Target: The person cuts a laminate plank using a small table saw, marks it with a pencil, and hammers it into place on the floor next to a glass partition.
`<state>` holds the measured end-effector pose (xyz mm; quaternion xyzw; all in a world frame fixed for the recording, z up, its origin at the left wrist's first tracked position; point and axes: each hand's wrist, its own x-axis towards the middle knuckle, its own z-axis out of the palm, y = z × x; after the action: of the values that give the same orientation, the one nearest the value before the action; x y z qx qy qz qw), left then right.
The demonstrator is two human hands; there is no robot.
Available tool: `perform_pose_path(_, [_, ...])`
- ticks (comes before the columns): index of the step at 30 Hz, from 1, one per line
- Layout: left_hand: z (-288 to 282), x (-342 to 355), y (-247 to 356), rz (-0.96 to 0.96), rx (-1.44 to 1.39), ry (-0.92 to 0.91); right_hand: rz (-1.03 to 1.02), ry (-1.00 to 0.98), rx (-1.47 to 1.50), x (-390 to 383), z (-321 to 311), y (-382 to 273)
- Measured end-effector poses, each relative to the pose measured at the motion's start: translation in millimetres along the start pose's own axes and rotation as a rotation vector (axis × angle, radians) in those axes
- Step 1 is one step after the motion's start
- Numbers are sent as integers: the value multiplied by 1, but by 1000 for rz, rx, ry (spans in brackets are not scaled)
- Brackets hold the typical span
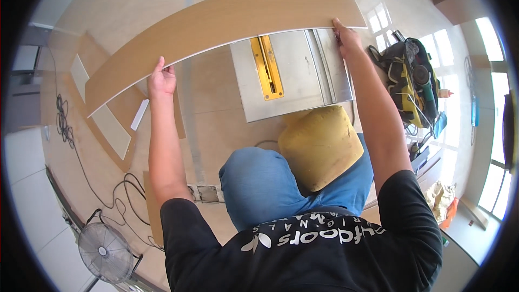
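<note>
Your left hand (162, 82) (ten o'clock) and right hand (347, 39) (one), half-closed, grip a likely stiff, long tan wood-look board's (227, 24) near edge.

The scene is viewed from the person's head by the left of two wide fisheye cameras, faced downward and forward over the black shirt (197, 257) toward the floor (210, 92). The shirt is seen from very near, the left hand (162, 82) and right hand (347, 38) from farther off. Straight edges are bent toward the dark round rim, where detail can perhaps be only partly trusted.
</note>
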<state>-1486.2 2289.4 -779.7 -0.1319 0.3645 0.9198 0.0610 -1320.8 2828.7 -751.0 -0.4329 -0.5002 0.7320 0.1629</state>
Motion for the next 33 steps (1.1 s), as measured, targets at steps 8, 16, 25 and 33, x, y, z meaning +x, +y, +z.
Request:
perform_pose_path(8, [2,-10,-1,-15,-11,29,15,13,-21,5,-7,5])
perform_pose_path(16, [-7,-13,2,-7,-13,-1,32,5,22,-3,-10,7])
perform_pose_path(25, [-18,-22,3,7,10,-10,34,-14,19,-31,-17,5])
perform_pose_path(33, [-13,-42,-4,5,3,-4,14,-12,-31,-36,-31,5])
